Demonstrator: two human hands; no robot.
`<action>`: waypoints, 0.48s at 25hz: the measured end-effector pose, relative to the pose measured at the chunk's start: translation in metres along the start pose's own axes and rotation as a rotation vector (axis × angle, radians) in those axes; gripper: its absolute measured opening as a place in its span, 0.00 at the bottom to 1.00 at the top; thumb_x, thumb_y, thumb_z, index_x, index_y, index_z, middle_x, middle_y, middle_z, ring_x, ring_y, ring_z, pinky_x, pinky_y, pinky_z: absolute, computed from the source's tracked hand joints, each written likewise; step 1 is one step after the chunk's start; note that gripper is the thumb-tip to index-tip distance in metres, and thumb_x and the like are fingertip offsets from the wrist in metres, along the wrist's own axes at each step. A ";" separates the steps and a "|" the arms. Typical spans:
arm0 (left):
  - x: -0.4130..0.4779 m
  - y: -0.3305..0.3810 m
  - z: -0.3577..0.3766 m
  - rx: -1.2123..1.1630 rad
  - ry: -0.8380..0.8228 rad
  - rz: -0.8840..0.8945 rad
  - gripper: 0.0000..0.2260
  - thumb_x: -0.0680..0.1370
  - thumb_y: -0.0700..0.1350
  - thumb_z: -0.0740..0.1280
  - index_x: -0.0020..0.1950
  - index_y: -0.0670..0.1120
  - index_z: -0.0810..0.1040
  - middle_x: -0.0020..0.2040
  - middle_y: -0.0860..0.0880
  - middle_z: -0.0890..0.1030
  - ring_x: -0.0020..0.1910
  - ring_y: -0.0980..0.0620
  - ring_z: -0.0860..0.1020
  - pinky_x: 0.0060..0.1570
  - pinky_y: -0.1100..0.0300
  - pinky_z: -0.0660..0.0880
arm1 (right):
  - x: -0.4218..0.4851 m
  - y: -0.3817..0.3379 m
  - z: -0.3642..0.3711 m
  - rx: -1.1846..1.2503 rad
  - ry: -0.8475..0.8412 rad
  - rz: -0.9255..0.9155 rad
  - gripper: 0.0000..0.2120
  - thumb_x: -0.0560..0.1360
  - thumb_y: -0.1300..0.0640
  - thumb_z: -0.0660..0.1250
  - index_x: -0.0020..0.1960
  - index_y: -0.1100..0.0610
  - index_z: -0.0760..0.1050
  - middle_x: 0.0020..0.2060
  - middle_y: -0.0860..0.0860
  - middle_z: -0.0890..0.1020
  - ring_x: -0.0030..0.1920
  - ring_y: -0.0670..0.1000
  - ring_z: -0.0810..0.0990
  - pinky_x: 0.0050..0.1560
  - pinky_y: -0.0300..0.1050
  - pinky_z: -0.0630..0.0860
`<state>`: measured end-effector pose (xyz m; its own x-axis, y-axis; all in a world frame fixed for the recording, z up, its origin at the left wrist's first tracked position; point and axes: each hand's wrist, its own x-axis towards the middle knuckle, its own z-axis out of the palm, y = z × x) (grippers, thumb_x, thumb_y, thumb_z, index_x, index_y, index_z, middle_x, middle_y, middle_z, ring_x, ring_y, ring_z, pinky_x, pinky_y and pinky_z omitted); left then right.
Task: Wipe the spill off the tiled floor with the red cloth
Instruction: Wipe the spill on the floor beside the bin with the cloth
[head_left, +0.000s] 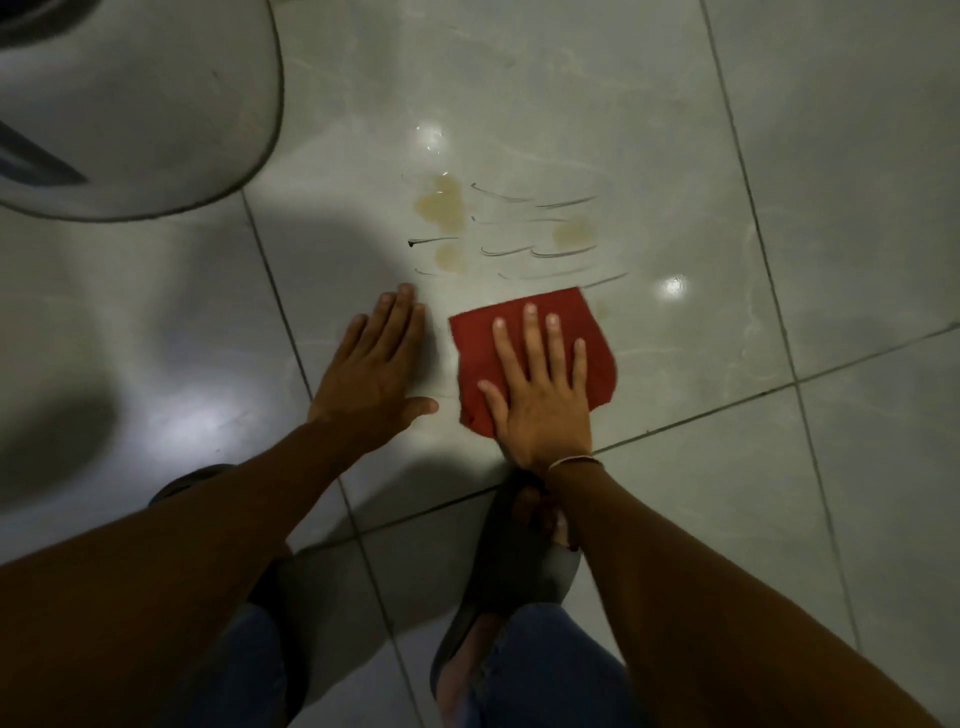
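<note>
**Q:** Where is the red cloth (475, 348)?
**A:** It lies flat on the tiled floor (675, 130), on the large tile and close to that tile's near grout edge. Its lower corner stops just short of that line.

**Q:** What is the state of the right hand (540, 410)?
**A:** It is spread flat, palm down, with its fingers (530, 338) straight, and it presses on the cloth. It grips nothing.

**Q:** And the left hand (371, 374)?
**A:** It rests flat on bare tile just beside the cloth's left edge, not touching it. The fingers are straight and together, and the thumb points toward the cloth.

**Q:** Where is the spill (441, 205)?
**A:** It shows as brownish patches with thin dark streaks, on the same tile, beyond the fingertips of both hands. The cloth's far edge sits near the closest streak. The main patches lie uncovered.
</note>
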<state>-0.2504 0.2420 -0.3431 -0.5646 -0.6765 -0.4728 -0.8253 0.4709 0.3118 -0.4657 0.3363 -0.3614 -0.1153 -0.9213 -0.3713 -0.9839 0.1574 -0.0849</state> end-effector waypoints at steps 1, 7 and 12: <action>0.000 -0.001 -0.002 0.012 -0.006 -0.002 0.52 0.76 0.65 0.68 0.84 0.43 0.38 0.85 0.42 0.36 0.85 0.41 0.37 0.84 0.42 0.46 | 0.003 0.011 -0.002 -0.011 0.012 0.043 0.37 0.86 0.33 0.49 0.89 0.46 0.44 0.90 0.57 0.47 0.89 0.64 0.45 0.85 0.75 0.49; 0.008 0.001 -0.009 0.029 -0.019 0.019 0.56 0.72 0.64 0.73 0.85 0.43 0.40 0.86 0.42 0.38 0.85 0.42 0.39 0.84 0.42 0.47 | 0.020 -0.009 -0.006 0.047 -0.011 0.135 0.37 0.86 0.32 0.47 0.89 0.45 0.43 0.90 0.58 0.44 0.89 0.65 0.43 0.84 0.79 0.45; 0.008 0.000 -0.013 0.027 0.010 0.018 0.57 0.69 0.65 0.75 0.85 0.44 0.45 0.86 0.43 0.42 0.86 0.42 0.42 0.84 0.44 0.49 | 0.010 0.042 -0.013 0.098 -0.050 0.306 0.38 0.86 0.31 0.50 0.89 0.41 0.40 0.89 0.56 0.40 0.89 0.63 0.40 0.84 0.78 0.47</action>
<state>-0.2552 0.2289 -0.3361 -0.5792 -0.6735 -0.4593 -0.8147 0.4980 0.2972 -0.5097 0.3287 -0.3568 -0.3948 -0.8074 -0.4384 -0.8862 0.4606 -0.0501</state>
